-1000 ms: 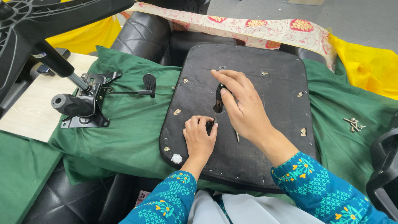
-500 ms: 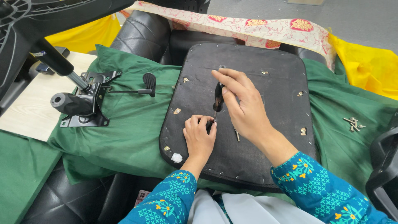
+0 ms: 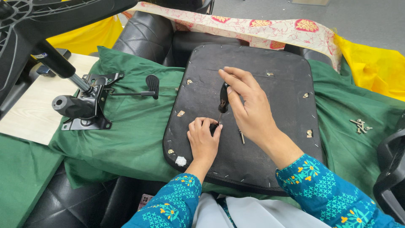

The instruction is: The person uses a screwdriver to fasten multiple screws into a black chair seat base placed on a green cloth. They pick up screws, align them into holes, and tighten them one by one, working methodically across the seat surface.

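Black seat base [image 3: 270, 169], screwdriver [image 3: 222, 101] upright, tip down

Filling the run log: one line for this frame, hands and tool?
right hand: grips screwdriver upright | left hand: steadies tip on black seat base | loose screw beside | screws on green cloth

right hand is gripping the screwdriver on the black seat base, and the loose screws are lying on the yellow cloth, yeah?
Not quite. The head view shows the loose screws lying on the green cloth, not yellow. The right hand does grip the screwdriver on the black seat base.
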